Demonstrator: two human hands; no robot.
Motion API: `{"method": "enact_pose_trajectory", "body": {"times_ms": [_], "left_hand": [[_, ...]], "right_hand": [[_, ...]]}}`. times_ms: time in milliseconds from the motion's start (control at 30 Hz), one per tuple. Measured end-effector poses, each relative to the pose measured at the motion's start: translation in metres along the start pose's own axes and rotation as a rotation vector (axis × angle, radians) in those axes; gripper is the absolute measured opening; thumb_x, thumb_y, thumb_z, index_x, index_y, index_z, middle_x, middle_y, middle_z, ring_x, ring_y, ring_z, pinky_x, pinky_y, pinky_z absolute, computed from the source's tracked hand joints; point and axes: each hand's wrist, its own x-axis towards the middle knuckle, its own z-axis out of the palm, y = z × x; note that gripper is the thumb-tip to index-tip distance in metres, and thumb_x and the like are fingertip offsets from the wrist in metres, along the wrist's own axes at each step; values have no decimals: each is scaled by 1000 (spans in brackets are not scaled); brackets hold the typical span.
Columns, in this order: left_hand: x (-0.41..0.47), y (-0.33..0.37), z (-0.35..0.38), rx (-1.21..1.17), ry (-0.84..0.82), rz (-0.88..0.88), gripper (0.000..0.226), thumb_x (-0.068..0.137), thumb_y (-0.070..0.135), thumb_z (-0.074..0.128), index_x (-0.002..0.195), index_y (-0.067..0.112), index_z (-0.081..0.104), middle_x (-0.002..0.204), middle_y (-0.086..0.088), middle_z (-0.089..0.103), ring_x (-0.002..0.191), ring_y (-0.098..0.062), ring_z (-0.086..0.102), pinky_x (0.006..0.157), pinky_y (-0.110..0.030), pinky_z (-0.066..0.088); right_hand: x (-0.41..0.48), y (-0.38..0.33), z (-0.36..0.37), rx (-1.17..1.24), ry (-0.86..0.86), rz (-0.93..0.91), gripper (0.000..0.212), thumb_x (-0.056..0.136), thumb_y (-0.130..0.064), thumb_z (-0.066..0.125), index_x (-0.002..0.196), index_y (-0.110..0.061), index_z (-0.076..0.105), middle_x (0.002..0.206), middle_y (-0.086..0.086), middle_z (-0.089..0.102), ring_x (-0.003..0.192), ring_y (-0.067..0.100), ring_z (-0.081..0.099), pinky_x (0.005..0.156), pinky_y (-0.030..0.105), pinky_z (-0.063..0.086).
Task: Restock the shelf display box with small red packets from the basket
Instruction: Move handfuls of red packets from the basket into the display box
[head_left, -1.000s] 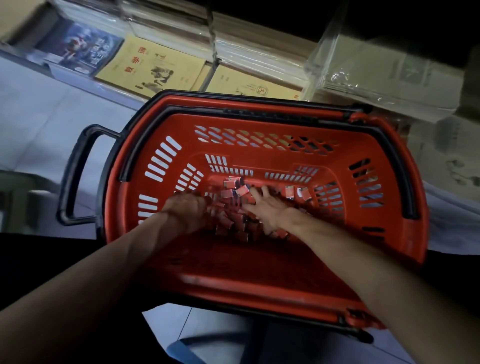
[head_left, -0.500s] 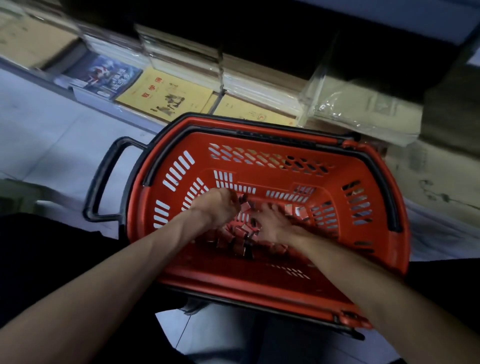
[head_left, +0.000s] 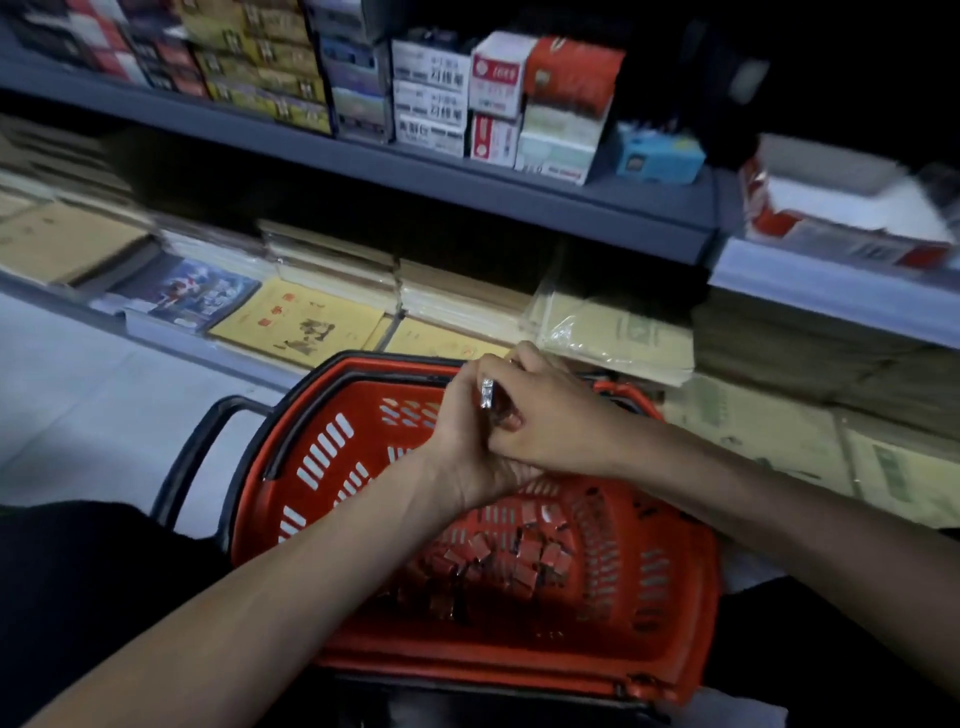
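A red plastic basket (head_left: 332, 467) with black handles sits low in front of me, a heap of small red packets (head_left: 519, 558) on its bottom. Above the basket my left hand (head_left: 462, 441) and my right hand (head_left: 550, 415) are cupped together around a bunch of packets (head_left: 491, 402); only a silvery edge and a bit of red show between the fingers. A red and white display box (head_left: 841, 213) with an open top stands on the shelf at the upper right, blurred.
A grey shelf (head_left: 467, 192) carries stacked small boxes above. Below it lie yellow notebooks (head_left: 301, 322) and wrapped paper stacks (head_left: 613, 332). Pale floor (head_left: 78, 395) is to the left, cartons at the right.
Both hands have risen out of the basket's bottom, holding a bunch of packets together above it. The view has tilted up, revealing the upper shelf and the display box.
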Motion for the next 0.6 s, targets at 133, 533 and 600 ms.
{"method": "enact_pose_trajectory", "body": {"times_ms": [133, 533, 600], "left_hand": [[-13, -1, 29, -50, -119, 86, 55, 101, 44, 38, 84, 6, 74, 85, -14, 74, 74, -29, 75, 73, -34, 59], [-24, 6, 48, -103, 68, 168, 29, 96, 31, 53, 89, 9, 70, 79, -8, 69, 68, -21, 67, 58, -26, 59], [-24, 7, 50, -89, 79, 159, 29, 96, 29, 54, 87, 8, 71, 76, -9, 70, 62, -21, 69, 56, -27, 59]], "right_hand": [[-29, -11, -27, -149, 121, -34, 39, 87, -34, 48, 125, -36, 40, 122, -4, 52, 111, 22, 43, 102, 46, 38], [-52, -22, -38, 300, 338, -68, 44, 89, -7, 53, 127, -30, 53, 112, -11, 61, 110, 9, 52, 95, 28, 44], [-52, -18, -40, 317, 378, -66, 46, 87, -7, 55, 126, -32, 55, 116, -11, 64, 110, 7, 55, 93, 28, 48]]}}
